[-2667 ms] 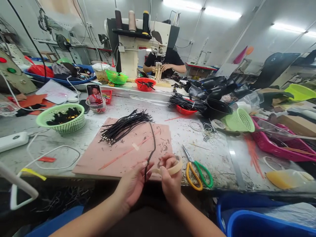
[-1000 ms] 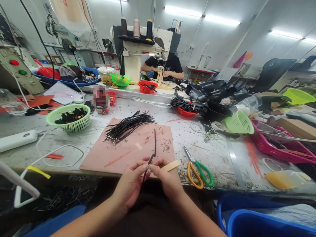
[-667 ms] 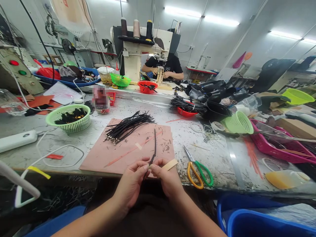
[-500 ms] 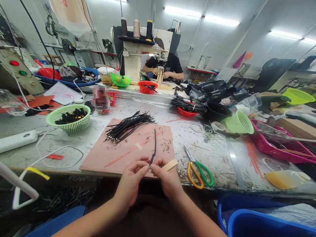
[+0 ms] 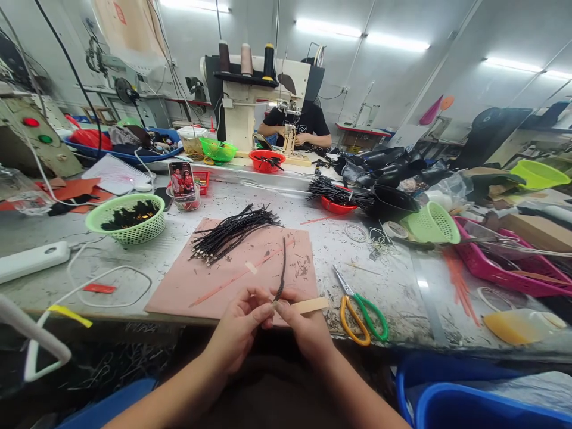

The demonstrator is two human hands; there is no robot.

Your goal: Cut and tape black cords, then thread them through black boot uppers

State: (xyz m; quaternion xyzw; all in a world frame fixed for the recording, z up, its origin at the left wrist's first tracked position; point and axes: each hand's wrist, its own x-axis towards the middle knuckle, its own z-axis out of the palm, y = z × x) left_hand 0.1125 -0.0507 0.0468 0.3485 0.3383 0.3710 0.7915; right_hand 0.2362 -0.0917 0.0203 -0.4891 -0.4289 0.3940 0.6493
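A thin black braided cord (image 5: 283, 265) stands up from between my hands, its lower end pinched at the fingertips. My left hand (image 5: 241, 325) is closed, thumb and forefinger on that end. My right hand (image 5: 307, 325) grips the cord beside it, and a beige strip (image 5: 316, 305) sticks out to the right from its fingers. What the thumbs cover at the cord's end is hidden. Beyond my hands, a bundle of similar black cords (image 5: 236, 232) lies on a pink board (image 5: 179, 292). Scissors (image 5: 360, 307) with orange and green handles rest to the right, closed.
A pale green basket (image 5: 152, 226) of black pieces stands left, near a propped phone (image 5: 182, 179). Behind, a red bowl (image 5: 338, 206) carries more cords. A co-worker (image 5: 308, 125) sits behind a sewing machine (image 5: 241, 113). Blue bins (image 5: 482, 405) are at lower right.
The cord's upper part has shifted slightly right and stands more upright. The beige strip has swung a little right and lies flatter. Both hands keep their pinch.
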